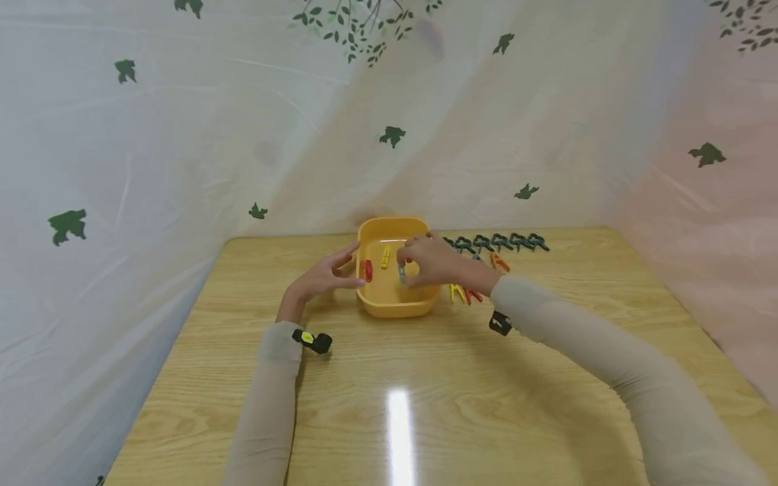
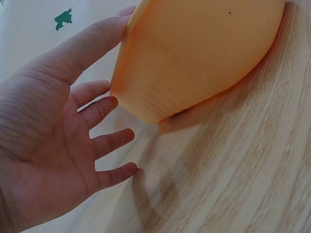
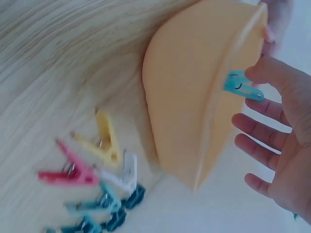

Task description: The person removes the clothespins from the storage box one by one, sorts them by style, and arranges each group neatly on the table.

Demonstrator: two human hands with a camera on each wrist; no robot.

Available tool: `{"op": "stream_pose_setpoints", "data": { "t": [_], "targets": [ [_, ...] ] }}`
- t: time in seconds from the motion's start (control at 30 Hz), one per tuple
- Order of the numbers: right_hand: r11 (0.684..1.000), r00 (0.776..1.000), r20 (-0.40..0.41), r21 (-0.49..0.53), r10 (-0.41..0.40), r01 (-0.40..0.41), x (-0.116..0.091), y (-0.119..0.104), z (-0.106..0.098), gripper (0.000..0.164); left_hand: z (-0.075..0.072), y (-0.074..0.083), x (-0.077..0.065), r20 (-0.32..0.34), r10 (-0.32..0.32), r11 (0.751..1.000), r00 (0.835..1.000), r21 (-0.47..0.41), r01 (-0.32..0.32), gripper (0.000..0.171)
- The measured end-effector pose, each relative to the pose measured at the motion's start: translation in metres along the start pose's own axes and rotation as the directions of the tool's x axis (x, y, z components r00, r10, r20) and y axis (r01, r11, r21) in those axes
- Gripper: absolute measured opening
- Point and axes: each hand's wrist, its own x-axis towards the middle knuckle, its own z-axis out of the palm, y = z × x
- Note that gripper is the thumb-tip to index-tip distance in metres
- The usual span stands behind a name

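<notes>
A yellow-orange plastic basin (image 1: 398, 310) stands on the wooden table near the back edge. Inside it lie a red clothespin (image 1: 368, 271) by the left wall and a yellow clothespin (image 1: 385, 258) toward the middle. My right hand (image 1: 434, 262) is over the basin's right side, pinching a light blue clothespin (image 3: 234, 83) between thumb and index finger, the other fingers spread. My left hand (image 1: 325, 277) touches the basin's left rim, thumb and fingers extended and apart, as the left wrist view shows.
Right of the basin, a row of dark green clips (image 1: 500, 241) runs along the back. Closer in lie an orange clothespin (image 1: 500, 262), a yellow one (image 3: 103, 141), a pink-red one (image 3: 70, 170) and a white one (image 3: 125, 175). A patterned cloth (image 1: 304, 169) hangs behind the table.
</notes>
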Motion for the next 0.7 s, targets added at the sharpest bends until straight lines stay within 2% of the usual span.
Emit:
{"op": "stream_pose_setpoints", "data": {
  "t": [0.17,0.37,0.5,0.7],
  "targets": [
    [1.000,0.994,-0.103,0.017,0.028,-0.027,-0.029,0.015,-0.020,0.028,0.001,0.002,0.000,0.005,-0.003,1.000,1.000,0.000,0.003,0.097],
    [0.988,0.973,-0.169,0.017,0.156,-0.156,-0.070,0.036,-0.037,0.035,0.003,0.003,0.000,0.007,-0.004,1.000,1.000,0.009,0.004,0.095],
    [0.975,0.959,-0.183,-0.003,0.217,-0.222,-0.095,0.052,-0.036,0.035,0.003,0.003,0.000,-0.006,-0.018,1.000,1.000,0.003,0.018,0.094],
    [0.958,0.940,-0.202,-0.030,0.273,-0.285,-0.127,0.071,-0.014,0.031,0.003,0.004,0.000,0.002,-0.016,1.000,1.000,0.007,0.016,0.096]
  ]
}}
